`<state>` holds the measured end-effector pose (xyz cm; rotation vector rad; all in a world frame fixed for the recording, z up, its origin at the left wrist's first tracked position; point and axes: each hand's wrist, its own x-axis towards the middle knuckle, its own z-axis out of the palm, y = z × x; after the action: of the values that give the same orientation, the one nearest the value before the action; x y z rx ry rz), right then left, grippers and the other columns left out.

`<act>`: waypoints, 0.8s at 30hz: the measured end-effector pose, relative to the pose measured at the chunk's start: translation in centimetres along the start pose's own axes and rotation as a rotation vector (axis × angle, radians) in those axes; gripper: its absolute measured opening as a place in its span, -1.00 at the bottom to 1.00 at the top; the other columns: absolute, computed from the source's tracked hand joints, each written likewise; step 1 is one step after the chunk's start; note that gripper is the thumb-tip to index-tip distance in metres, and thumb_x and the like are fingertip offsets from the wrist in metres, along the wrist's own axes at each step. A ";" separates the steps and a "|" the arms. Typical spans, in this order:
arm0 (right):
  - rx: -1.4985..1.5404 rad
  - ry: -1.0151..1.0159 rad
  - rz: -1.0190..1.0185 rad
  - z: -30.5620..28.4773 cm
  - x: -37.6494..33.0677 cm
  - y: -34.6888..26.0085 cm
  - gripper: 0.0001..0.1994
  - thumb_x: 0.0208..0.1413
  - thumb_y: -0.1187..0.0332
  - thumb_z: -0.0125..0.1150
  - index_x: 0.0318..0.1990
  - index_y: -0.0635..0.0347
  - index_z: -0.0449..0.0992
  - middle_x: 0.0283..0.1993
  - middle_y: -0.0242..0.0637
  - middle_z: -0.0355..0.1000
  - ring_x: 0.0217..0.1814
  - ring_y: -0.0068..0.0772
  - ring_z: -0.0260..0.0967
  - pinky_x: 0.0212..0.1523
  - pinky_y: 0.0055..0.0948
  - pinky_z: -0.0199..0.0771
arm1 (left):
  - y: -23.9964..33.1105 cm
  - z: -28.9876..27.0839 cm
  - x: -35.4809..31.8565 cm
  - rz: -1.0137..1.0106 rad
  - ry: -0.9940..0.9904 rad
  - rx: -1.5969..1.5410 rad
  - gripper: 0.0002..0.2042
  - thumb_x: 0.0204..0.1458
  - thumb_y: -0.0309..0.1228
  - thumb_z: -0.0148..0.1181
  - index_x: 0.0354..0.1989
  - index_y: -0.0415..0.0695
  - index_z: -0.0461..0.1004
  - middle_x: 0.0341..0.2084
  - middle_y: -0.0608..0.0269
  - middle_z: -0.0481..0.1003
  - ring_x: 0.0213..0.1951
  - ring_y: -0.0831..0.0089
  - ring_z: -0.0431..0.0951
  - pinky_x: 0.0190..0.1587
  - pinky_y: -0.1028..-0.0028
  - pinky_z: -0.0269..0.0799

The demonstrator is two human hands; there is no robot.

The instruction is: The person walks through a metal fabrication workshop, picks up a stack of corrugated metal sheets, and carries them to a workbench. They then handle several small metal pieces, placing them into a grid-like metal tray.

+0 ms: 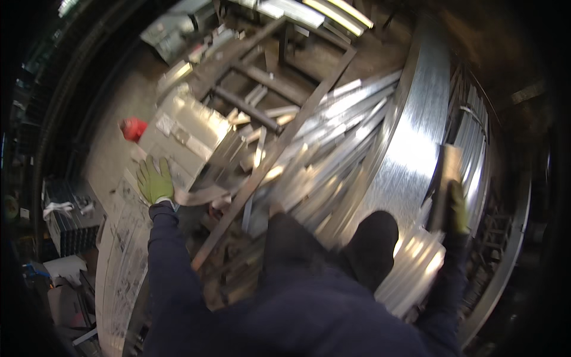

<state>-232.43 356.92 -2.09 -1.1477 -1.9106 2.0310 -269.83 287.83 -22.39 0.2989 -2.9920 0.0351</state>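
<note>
Fingers (146, 173) of the left hand (156, 182) spread, empty, near a box (183, 135); right hand (458, 207) blurs beside a bar (451, 162), grip unclear; steady footing advisable.

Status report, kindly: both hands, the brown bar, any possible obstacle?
Left hand open, near pale box. Right hand at brown bar, grip blurred. Possible obstacle: dark metal frame between hands.

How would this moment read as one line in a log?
Left hand: gloved, open, near box-shaped object | Right hand: gloved, blurred, at tan piece, grip unclear | Around: metal frame, shiny metal lengths, red object
</note>
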 end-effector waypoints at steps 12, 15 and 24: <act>-0.419 -0.423 -0.330 40.2 23.2 -6.1 -0.21 0.42 -0.06 0.16 0.62 0.16 0.09 0.54 0.18 0.27 0.56 0.00 0.27 0.51 -0.22 0.24 | 1.9 -3.1 -0.4 0.011 -0.070 -0.155 -0.37 0.41 0.04 0.00 0.49 -0.12 0.33 0.52 -0.17 0.22 0.52 -0.24 0.12 0.53 -0.10 -0.02; -0.414 -0.440 -0.310 47.1 26.8 -4.9 -0.20 0.39 -0.07 0.20 0.61 0.18 0.10 0.51 0.18 0.32 0.51 0.02 0.34 0.48 -0.21 0.30 | 1.5 -2.3 -0.7 0.009 -0.060 -0.157 -0.39 0.41 0.00 0.02 0.48 -0.15 0.33 0.51 -0.19 0.22 0.51 -0.26 0.13 0.52 -0.13 -0.01; -0.445 -1.055 -0.253 59.4 33.6 10.1 -0.22 0.42 -0.12 0.13 0.60 0.15 0.12 0.54 0.21 0.27 0.59 0.15 0.23 0.57 -0.19 0.16 | 3.1 -3.7 0.5 0.054 -0.056 -0.119 -0.45 0.39 -0.17 0.09 0.41 -0.28 0.36 0.43 -0.39 0.26 0.45 -0.36 0.21 0.50 -0.15 0.07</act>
<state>-287.15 326.33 -30.87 0.3063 -2.8323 2.3151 -270.41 290.95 -18.72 0.2090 -3.0410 -0.1477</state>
